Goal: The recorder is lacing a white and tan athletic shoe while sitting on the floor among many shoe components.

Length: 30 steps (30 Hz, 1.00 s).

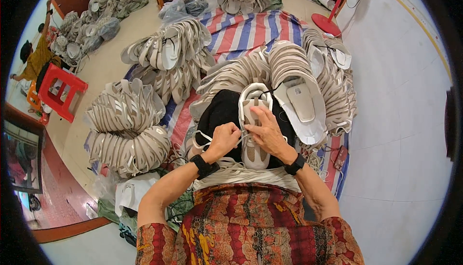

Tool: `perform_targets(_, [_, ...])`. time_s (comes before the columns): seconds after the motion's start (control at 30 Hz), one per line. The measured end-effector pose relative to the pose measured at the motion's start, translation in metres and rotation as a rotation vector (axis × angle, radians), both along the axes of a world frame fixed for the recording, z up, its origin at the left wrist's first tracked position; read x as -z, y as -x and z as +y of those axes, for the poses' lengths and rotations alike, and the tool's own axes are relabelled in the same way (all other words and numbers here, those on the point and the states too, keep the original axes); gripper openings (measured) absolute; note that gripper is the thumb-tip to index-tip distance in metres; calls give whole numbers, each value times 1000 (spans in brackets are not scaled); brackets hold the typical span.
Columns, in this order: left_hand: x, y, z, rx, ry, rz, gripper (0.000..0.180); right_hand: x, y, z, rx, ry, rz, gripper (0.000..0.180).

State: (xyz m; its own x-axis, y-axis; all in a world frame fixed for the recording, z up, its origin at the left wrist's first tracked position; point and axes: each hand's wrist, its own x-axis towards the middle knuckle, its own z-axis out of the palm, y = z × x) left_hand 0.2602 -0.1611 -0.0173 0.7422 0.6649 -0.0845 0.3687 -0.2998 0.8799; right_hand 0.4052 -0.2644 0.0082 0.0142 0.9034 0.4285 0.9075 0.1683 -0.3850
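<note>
A beige and white shoe upper (pixel 254 156) lies lengthwise over a black cloth (pixel 220 113) at my lap, its heel opening away from me. My left hand (pixel 223 142) is closed in a pinch on a pale shoelace (pixel 205 138) just left of the upper. The lace runs toward the eyelets, where the fingers partly hide it. Across the tongue and eyelet edge lies my right hand (pixel 271 135), its thumb and fingers gripping the upper. A bundle of pale laces (pixel 246 176) rests between the upper and my patterned shirt.
Stacked shoe uppers surround me: left (pixel 128 113), behind left (pixel 169 48) and right (pixel 301 91). They rest on a striped sheet (pixel 246 31). A red stool (pixel 60 91) and another person (pixel 37 62) are far left; a red stand base (pixel 326 25) is by the right wall.
</note>
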Motion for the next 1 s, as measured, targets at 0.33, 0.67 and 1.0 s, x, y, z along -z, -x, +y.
perform_targets(0.33, [-1, 0, 8, 59, 144, -103, 6, -3, 1, 2, 72, 29, 38, 22])
perform_targets(0.67, [4, -2, 11, 250, -34, -181, 7, -16, -11, 10, 61, -141, -374, 10])
perform_targets(1.0, [-16, 25, 15, 898, -704, 105, 15, -78, -218, -43, 1039, -339, -147, 16])
